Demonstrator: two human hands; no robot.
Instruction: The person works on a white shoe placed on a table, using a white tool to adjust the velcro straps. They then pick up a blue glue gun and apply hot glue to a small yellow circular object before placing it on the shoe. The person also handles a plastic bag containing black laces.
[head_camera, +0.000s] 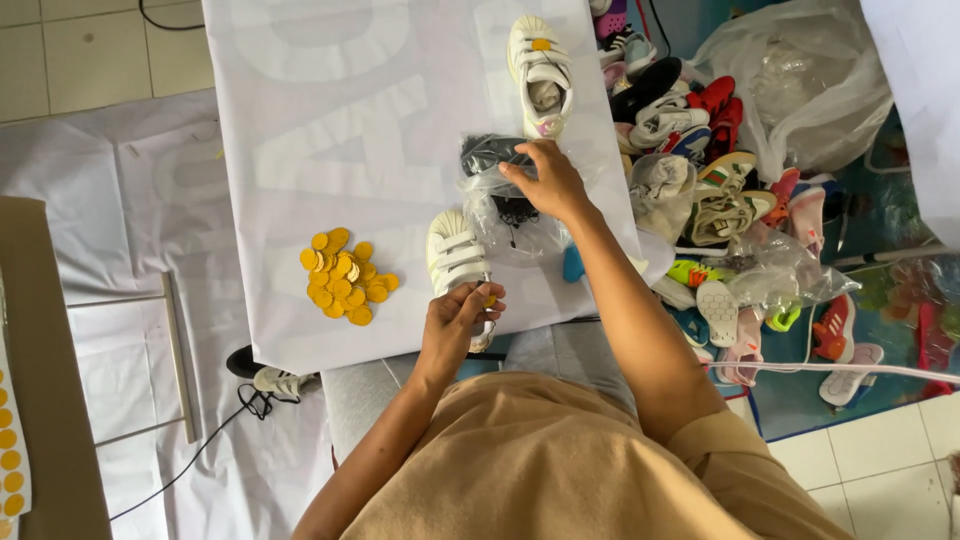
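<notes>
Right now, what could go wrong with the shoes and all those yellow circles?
The pile of yellow round stickers lies loose near the table sheet's front edge, so a bump from the left hand might scatter them. The right hand presses a clear plastic bag that could slide and nudge the near white shoe. The heap of shoes beside the table could get mixed up with the finished pair.

The left hand (462, 318) covers the heel of the near white shoe (456, 258) — what its fingertips pinch is too small to tell. The dark thing inside the clear bag (508, 205) is blurred by plastic, partly under the right hand (548, 180). At the left edge, the sticker sheet (10, 450) is cut off.
</notes>
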